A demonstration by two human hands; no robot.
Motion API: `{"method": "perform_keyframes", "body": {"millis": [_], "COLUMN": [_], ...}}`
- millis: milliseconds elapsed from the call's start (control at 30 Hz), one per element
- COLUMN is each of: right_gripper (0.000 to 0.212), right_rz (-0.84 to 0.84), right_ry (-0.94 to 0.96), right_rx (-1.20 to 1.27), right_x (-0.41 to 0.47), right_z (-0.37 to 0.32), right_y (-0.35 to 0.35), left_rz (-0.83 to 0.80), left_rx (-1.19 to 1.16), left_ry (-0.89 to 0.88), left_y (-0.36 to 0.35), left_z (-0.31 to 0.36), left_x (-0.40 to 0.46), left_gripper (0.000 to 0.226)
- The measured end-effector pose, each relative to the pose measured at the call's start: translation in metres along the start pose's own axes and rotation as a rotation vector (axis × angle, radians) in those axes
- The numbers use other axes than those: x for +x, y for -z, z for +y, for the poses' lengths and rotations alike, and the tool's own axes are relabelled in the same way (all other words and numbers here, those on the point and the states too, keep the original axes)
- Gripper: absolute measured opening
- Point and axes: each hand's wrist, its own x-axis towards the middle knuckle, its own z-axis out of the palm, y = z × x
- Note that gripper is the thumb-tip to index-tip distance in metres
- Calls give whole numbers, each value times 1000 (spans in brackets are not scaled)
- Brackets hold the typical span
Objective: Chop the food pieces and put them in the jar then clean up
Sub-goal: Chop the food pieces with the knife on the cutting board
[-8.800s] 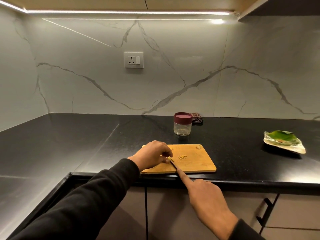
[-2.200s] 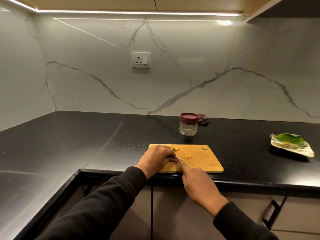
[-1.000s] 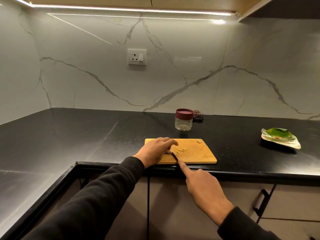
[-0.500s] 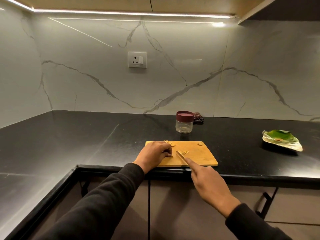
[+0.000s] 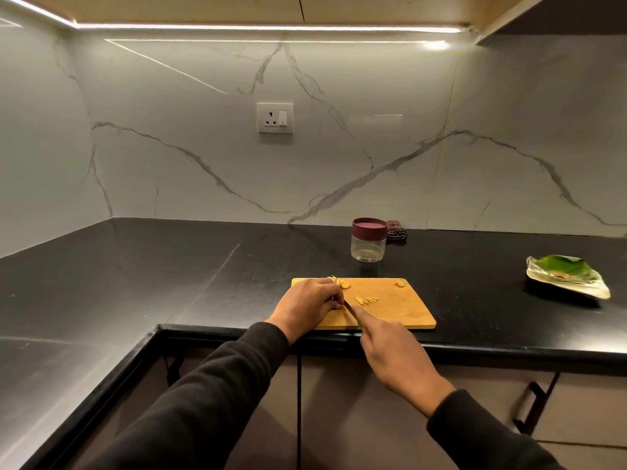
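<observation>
A wooden cutting board (image 5: pixel 400 312) lies at the front edge of the black counter. My left hand (image 5: pixel 307 305) rests on its left end, fingers pinching a small food piece against the board. My right hand (image 5: pixel 390 347) grips a knife (image 5: pixel 349 308), forefinger along the blade, tip down beside my left fingertips. Thin cut strips (image 5: pixel 367 300) lie mid-board. More pieces (image 5: pixel 343 283) sit at the far left edge, and one piece (image 5: pixel 401 283) at the far right corner. A clear jar (image 5: pixel 368 239) with a maroon lid stands behind the board.
A dark checked cloth (image 5: pixel 396 229) lies behind the jar by the marble wall. A leaf-shaped plate (image 5: pixel 566 274) with a green leaf sits at the right. A wall socket (image 5: pixel 275 118) is above. Cabinet doors with a black handle (image 5: pixel 532 405) are below the counter.
My right hand has moved the knife blade left, from beside the cut strips to my left fingertips. My left hand stays on the board's left end.
</observation>
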Motion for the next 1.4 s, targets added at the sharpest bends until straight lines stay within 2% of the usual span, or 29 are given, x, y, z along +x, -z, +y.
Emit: {"method": "perform_keyframes", "body": {"millis": [367,833,1400], "right_gripper": [56,54,57], "right_rz": [5,-18,-48], "right_ry": [-3,-11,-14], "right_rx": [-106,-15,-118], "right_x": [11,16,-5], "right_z": [-5,-5,-4], "right_y": [-6,-11,-6], "left_rz": [6,6,15], "left_rx": [3,3,8], "left_ry": [12,8,39], "left_y": [0,0,1], "left_z": [-1,-1,1], "left_x": [0,0,0], "left_gripper": [12,13,12]}}
